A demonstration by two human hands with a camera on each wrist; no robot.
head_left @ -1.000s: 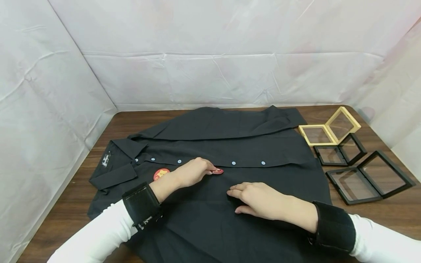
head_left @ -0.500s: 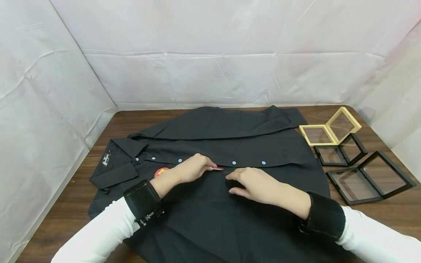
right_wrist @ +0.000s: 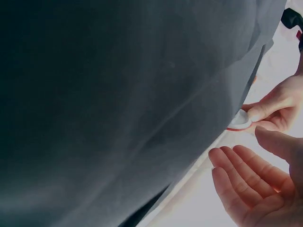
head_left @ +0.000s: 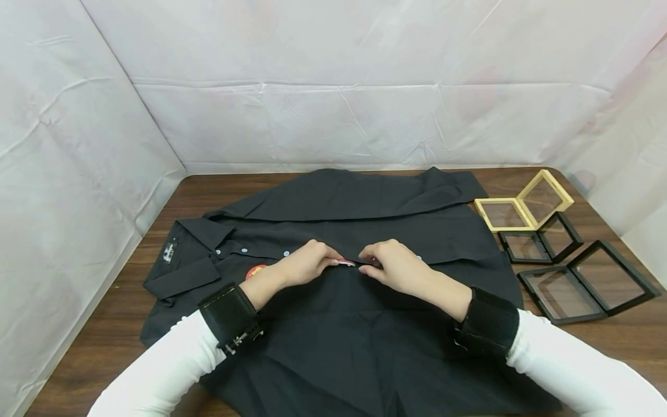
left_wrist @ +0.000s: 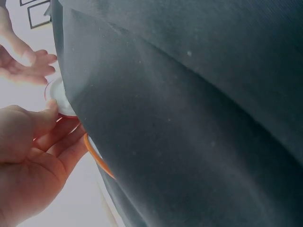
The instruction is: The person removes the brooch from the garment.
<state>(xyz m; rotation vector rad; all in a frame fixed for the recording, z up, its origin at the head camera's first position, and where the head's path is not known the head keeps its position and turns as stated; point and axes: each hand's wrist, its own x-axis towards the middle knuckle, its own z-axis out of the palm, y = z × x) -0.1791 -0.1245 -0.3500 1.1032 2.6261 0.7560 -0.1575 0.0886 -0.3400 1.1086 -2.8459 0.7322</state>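
A black button-up shirt lies spread with its collar to the left. Over its button strip, my left hand pinches a round red badge between thumb and fingers. The badge is tilted, and its pale back shows in the left wrist view. Just right of it hovers my right hand, thumb and fingers apart with nothing between them; the right wrist view shows its fingers loosely bent. A second red badge with a yellow figure sits on the shirt, partly hidden by my left wrist.
On the table's right side stand a yellow frame case, a small black one and a larger black one, all unfolded with clear panels. White cloth walls enclose the wooden table.
My right hand has moved up and left, from the shirt front to beside the held badge. The left hand has stayed nearly in place while the badge in it tilted from face-up.
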